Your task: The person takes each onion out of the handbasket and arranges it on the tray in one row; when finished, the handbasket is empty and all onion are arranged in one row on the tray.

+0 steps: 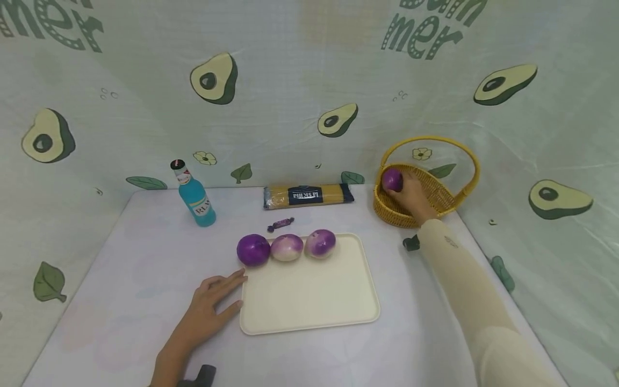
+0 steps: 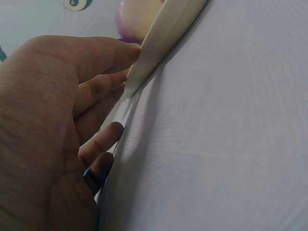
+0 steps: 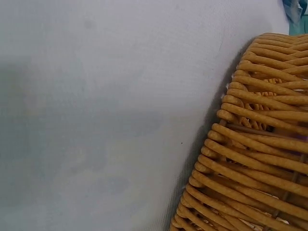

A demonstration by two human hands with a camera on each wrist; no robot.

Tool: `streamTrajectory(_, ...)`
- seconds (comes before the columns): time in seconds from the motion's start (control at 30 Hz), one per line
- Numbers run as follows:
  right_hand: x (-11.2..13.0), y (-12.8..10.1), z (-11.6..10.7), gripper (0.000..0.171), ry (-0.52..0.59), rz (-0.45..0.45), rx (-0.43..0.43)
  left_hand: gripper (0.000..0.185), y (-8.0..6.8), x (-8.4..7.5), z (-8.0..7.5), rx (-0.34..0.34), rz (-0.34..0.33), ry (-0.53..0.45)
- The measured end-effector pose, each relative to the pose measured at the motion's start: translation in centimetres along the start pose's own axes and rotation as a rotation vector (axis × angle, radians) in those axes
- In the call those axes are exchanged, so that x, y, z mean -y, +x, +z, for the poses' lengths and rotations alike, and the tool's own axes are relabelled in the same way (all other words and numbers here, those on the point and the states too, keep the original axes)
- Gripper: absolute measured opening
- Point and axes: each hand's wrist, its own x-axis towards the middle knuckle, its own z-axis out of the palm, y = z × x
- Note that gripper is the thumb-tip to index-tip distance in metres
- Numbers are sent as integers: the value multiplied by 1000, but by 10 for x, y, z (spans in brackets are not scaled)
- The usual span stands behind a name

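Note:
In the head view, my right hand (image 1: 412, 196) reaches into a yellow wicker basket (image 1: 397, 219) and grips a purple onion (image 1: 392, 179) inside it. The right wrist view shows the basket's woven side (image 3: 255, 159), not the hand. My left hand (image 1: 208, 309) rests at the left edge of a cream tray (image 1: 309, 301), fingers fairly straight and fingertips touching the rim. In the left wrist view the thumb (image 2: 108, 55) lies against that rim. Along the tray's far edge sit a deep purple onion (image 1: 253, 250) and two purple-and-white onions (image 1: 287, 248) (image 1: 321, 243).
Behind the tray lie a small purple wrapped candy (image 1: 280, 224) and a pack of spaghetti (image 1: 308, 196). A blue bottle (image 1: 195, 198) stands at the back left of the white table (image 1: 159, 258). An avocado-print cloth (image 1: 280, 70) hangs behind and at the sides.

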Motion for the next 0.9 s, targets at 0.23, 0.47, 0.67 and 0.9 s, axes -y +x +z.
streamTrajectory(0.23,-1,-10,-7,75,-10,-15,-22,54,0,-4,0,-13,2,1)
streamTrajectory(0.47,-5,-24,-17,70,-25,-74,-31,53,0,-7,-3,2,-19,-7)
streamTrajectory(0.67,-7,-37,-23,68,-21,-108,-19,52,0,-9,-4,-7,-17,-3)
streamTrajectory(0.9,-4,-47,-25,72,-49,-121,-16,52,-1,-8,-3,-15,10,9)
